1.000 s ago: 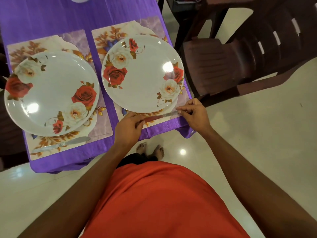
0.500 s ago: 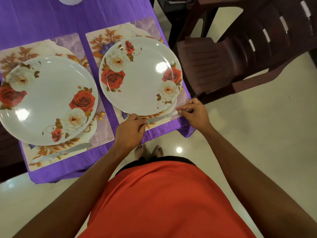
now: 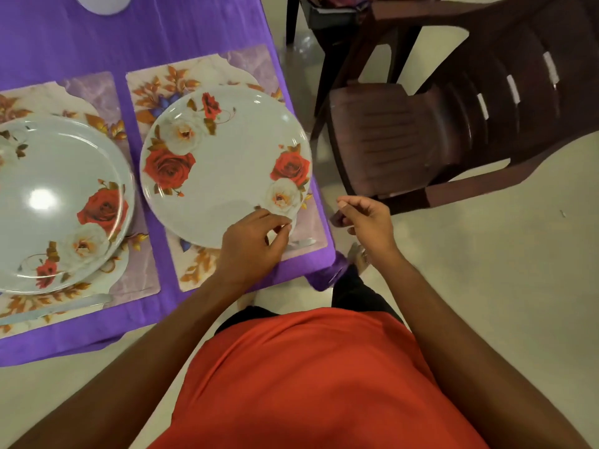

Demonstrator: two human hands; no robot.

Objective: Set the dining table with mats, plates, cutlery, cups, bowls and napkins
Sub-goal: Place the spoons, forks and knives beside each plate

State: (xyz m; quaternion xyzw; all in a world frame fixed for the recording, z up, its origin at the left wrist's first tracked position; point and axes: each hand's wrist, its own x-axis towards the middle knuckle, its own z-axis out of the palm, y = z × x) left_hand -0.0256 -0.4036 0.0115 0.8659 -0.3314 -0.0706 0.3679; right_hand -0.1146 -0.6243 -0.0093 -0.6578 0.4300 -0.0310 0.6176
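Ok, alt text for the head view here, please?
A person's left hand is at the near rim of the right plate, by a knife on its mat; the right hand hangs empty off the table edge. A second plate sits left.

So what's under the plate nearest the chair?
A flowery mat, on the purple cloth. The end of a knife peeks out at the near rim; the left hand hides the rest.

Tablecloth (image 3: 162, 34): plain purple.
Left mat (image 3: 94, 89), right mat (image 3: 201, 72): cream and lilac marbling, orange-brown leaves; blue flowers on the right one.
Left plate (image 3: 58, 163), right plate (image 3: 233, 176): white, red and white roses, golden-brown leaves.
Chair (image 3: 405, 140): dark brown.
Shirt (image 3: 308, 384): orange-red.
Floor (image 3: 502, 270): cream.
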